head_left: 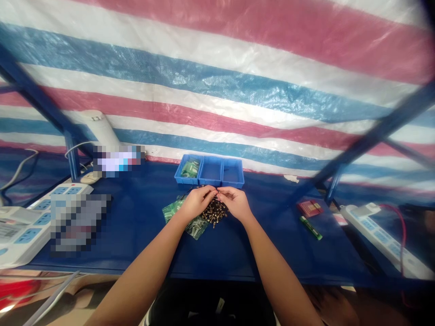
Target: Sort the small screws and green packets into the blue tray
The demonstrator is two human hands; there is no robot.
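Observation:
On the blue tabletop lies a pile of small brass-dark screws [215, 213]. Above its far edge my left hand [197, 202] and my right hand [237, 202] meet, thumbs and forefingers pinched together. Whatever is between the fingertips is too small to make out. Beside and partly under my left hand are small green-printed clear bags [197, 227], at least one with silver screws inside. Just beyond both hands stand three joined blue bins [233, 184]. Similar green bags [190, 168] lie in the left bin; no contents show in the other two.
Power strips lie at the left [41, 226] and right [384, 240]. Toward the right sit a red packet [310, 208] and a green tube-like pack [311, 227]. Blue frame bars [374, 136] slant up at both sides, before a striped plastic sheet [217, 90]. Blurred-out items are at left.

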